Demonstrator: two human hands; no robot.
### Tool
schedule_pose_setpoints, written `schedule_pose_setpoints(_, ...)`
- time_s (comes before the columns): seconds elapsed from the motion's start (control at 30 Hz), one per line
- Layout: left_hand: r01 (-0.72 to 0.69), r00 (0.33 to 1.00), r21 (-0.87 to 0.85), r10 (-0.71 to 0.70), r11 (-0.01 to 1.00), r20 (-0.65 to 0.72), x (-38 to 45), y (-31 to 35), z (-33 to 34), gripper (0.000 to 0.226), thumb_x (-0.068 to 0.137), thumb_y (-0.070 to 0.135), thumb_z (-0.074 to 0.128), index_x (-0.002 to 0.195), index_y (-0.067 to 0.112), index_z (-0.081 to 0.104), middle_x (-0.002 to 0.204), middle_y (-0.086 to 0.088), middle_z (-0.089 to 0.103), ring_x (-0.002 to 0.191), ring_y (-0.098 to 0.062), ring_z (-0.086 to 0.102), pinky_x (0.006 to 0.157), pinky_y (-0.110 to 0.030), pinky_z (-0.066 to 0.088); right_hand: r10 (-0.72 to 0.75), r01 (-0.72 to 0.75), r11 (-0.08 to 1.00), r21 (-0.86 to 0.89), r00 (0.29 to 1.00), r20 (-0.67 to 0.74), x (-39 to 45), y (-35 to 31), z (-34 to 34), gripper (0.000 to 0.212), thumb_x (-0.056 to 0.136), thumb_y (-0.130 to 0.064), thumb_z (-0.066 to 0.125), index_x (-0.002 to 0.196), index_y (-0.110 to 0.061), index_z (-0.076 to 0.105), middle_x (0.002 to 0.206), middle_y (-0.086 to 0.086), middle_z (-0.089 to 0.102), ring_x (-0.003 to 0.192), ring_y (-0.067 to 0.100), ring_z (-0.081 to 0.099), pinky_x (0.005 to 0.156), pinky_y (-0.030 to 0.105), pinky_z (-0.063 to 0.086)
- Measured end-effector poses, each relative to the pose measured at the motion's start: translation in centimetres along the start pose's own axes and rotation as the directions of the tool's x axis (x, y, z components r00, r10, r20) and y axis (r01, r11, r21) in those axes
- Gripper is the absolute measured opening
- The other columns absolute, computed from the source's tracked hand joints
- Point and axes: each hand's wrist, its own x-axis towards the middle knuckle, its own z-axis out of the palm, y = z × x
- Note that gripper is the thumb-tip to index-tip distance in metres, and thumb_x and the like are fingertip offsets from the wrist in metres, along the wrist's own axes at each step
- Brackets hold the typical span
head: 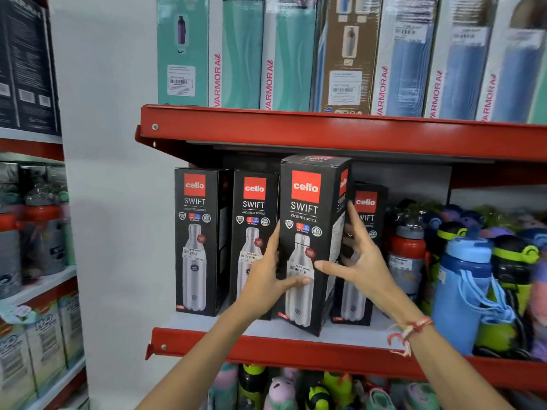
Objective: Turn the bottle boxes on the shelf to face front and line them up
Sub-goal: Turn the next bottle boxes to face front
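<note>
Red metal shelves fill the shop wall, and the middle shelf (296, 347) with its white top holds four tall black cardboard bottle boxes with red labels. The third box (307, 220) is the one being handled. It sits nearest the front edge of the shelf, ahead of the others, turned a little so its front and its right side both show. The left hand (266, 279) presses on its left side, with the thumb lying across the front by the price sticker. The right hand (359, 261) is on its right side, fingers spread up the side and thumb on the front. Both hands have a closed grip on this box.

Two more boxes, the first box (196, 241) and the second box (251, 232), stand to its left facing front, near the left end of the shelf. A fourth box (365, 208) stands behind the right hand, farther back and partly hidden.

Loose colourful plastic bottles (461, 279) crowd the right part of the same shelf. A red and white thread band (410, 331) is tied on the right wrist.
</note>
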Motion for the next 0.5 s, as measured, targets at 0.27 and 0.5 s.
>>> schedule_pose_setpoints(0.27,-0.010,0.991,0.054,0.017,0.998,-0.132,0.2,0.0,1.7,0.116,0.068,0.026,0.083,0.146,0.050,0.000,0.139,0.024,0.050,0.118,-0.001,0.056,0.102,-0.039,0.047,0.057,-0.070,0.996,0.061,0.981,0.186,1.7,1.0,-0.7,0.112,0.072,-0.007,0.081,0.147,-0.048,0.008,0.144,-0.024,0.037,0.125,-0.008,0.045,0.105,0.024,0.041)
schedule_pose_setpoints(0.5,0.072,0.968,0.238,-0.011,0.969,-0.250,3.3,-1.2,4.3,0.111,0.078,0.011,0.074,0.148,0.042,-0.006,0.114,0.004,0.067,0.063,-0.011,0.065,0.071,-0.015,0.052,0.078,-0.075,0.996,-0.043,0.996,0.054,3.9,2.6,0.6,0.105,0.078,0.012,0.068,0.152,-0.031,0.007,0.122,-0.035,0.046,0.106,-0.011,0.058,0.101,0.027,0.045)
